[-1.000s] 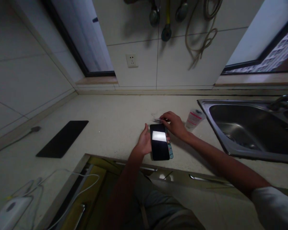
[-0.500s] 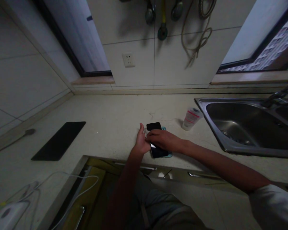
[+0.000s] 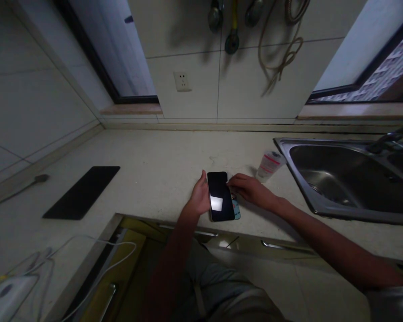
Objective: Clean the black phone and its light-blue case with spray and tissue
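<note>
On the pale bench [image 3: 168,154] there is 1 flat black phone with a glossy screen [image 3: 220,185], lying in front of the person near the front edge, screen up, with 1 bright reflection on it. Beneath it, showing along its right side, is 1 teal patterned flat piece [image 3: 236,211]. 2 bare hands are at the phone. The left hand [image 3: 199,196] has its grip around the phone's left side, thumb along the edge and fingers mostly hidden below, so it holds the phone. The right hand [image 3: 251,189] has a narrow grip, fingertips drawn together at the phone's upper right edge; whether they pinch anything thin, I cannot tell. Just beyond that hand stands 1 clear plastic cup with red print [image 3: 267,166], tilted in view, near the left rim of 1 stainless steel sink [image 3: 297,180]. Well to the left lies 1 flat black rectangular board [image 3: 83,192]. 1 white electric socket [image 3: 182,82] is on the tiled wall.
</note>
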{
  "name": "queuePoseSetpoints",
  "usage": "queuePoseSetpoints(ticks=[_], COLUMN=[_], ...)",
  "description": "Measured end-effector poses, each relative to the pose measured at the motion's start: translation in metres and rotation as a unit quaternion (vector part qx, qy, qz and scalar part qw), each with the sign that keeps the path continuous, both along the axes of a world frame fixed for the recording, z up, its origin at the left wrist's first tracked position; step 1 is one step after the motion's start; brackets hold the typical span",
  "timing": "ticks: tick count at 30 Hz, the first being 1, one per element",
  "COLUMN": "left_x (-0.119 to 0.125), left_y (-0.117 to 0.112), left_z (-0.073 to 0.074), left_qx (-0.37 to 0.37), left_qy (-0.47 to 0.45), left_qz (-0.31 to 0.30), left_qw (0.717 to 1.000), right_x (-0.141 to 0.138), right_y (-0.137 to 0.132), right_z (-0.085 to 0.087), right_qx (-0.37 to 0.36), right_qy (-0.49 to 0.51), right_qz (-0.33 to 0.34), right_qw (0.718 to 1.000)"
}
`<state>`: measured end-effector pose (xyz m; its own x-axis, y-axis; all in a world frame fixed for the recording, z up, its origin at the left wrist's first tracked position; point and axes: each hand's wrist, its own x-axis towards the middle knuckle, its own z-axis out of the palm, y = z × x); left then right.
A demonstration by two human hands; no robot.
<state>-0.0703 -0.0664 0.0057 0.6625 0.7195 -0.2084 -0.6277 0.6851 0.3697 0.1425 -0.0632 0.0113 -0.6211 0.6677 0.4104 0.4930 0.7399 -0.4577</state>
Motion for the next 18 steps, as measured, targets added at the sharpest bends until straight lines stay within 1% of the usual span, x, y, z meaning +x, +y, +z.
queuePoseSetpoints(ticks=[2,6,8,10,12,14,16,18], left_x=[0.000,-0.002,-0.004,-0.005,-0.004,-0.003,-0.001,0.002], left_y=[-0.001,-0.002,-0.003,-0.003,-0.004,-0.004,-0.005,-0.004], left_z=[0.000,-0.002,-0.005,-0.007,-0.006,-0.004,-0.001,0.000], left_qx=[0.008,0.022,0.035,0.046,0.047,0.038,0.024,0.014], left_qy=[-0.001,0.007,0.013,0.020,0.035,0.044,0.048,0.043], left_qz=[-0.014,-0.053,-0.081,-0.099,-0.093,-0.073,-0.053,-0.035], left_qw=[1.000,0.998,0.996,0.994,0.994,0.996,0.997,0.998], right_x=[-0.001,-0.010,-0.015,-0.021,-0.026,-0.031,-0.035,-0.038], right_y=[0.013,0.039,0.047,0.050,0.050,0.047,0.043,0.037], right_z=[0.000,0.004,0.007,0.011,0.015,0.018,0.020,0.020], right_qx=[0.009,0.022,0.010,-0.004,-0.005,0.006,0.021,0.042], right_qy=[0.019,0.042,0.054,0.078,0.106,0.115,0.084,0.030], right_qz=[-0.029,-0.118,-0.134,-0.126,-0.109,-0.076,-0.028,0.011], right_qw=[0.999,0.992,0.989,0.989,0.988,0.990,0.996,0.999])
